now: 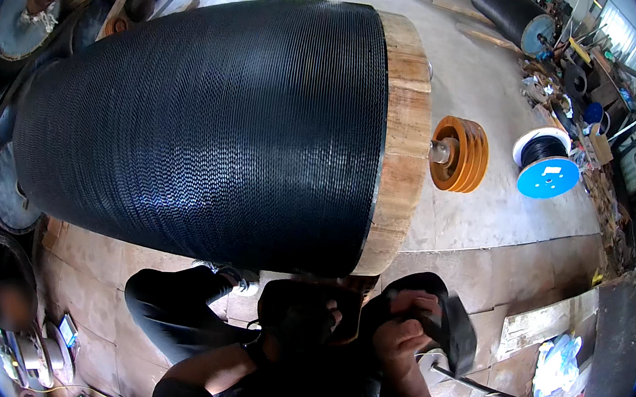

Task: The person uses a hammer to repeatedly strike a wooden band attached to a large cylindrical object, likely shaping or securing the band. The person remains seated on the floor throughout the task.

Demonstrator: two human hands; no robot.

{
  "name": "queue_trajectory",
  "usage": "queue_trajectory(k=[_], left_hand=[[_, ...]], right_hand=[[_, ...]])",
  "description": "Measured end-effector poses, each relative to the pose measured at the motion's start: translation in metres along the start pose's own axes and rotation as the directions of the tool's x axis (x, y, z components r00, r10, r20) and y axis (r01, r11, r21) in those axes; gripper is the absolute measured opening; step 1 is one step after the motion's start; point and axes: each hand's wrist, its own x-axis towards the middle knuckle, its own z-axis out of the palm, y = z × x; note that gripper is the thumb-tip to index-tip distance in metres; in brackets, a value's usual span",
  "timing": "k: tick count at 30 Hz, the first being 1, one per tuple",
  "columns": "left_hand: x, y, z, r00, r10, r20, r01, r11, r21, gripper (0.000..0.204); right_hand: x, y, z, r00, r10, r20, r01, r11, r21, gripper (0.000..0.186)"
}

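The right hand (404, 334) is clamped on a black strip (447, 316) that curls just below the drum's (208, 120) wooden end; the drum's long axis runs left to right, above both hands. The left hand (294, 316) is blurred — I cannot tell its grip — yet sits nearer the drum. One drum, one orange pulley (460, 155), one blue spool (548, 171).

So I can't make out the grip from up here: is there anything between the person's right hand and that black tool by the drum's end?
Nothing visible. The right hand lies directly on the black tool, fingers wrapped over its top, just below the big drum's wooden end. The left hand is blurred beside it; what it touches cannot be told.
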Motion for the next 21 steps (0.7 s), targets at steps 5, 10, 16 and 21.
queue_trajectory(k=[5,10,16,21], left_hand=[[-0.008,0.003,-0.005,0.974,0.041,-0.222,-0.057,0.996,-0.068,0.024],[0.001,0.004,-0.023,0.966,-0.115,-0.231,0.048,0.959,-0.279,0.025],[0.015,-0.012,-0.076,0.637,0.142,-0.758,-0.084,0.99,0.115,0.024],[0.043,-0.043,-0.155,0.369,0.369,-0.853,0.041,0.91,0.412,0.041]], right_hand=[[-0.006,-0.008,0.007,0.904,0.395,0.167,-0.346,0.902,-0.259,0.012],[-0.015,-0.005,-0.011,0.988,0.012,0.151,0.035,0.953,-0.303,0.012],[-0.008,-0.019,0.002,0.953,0.275,0.131,-0.247,0.949,-0.197,0.014],[-0.014,-0.003,0.002,0.976,0.103,0.191,-0.011,0.902,-0.432,0.018]])
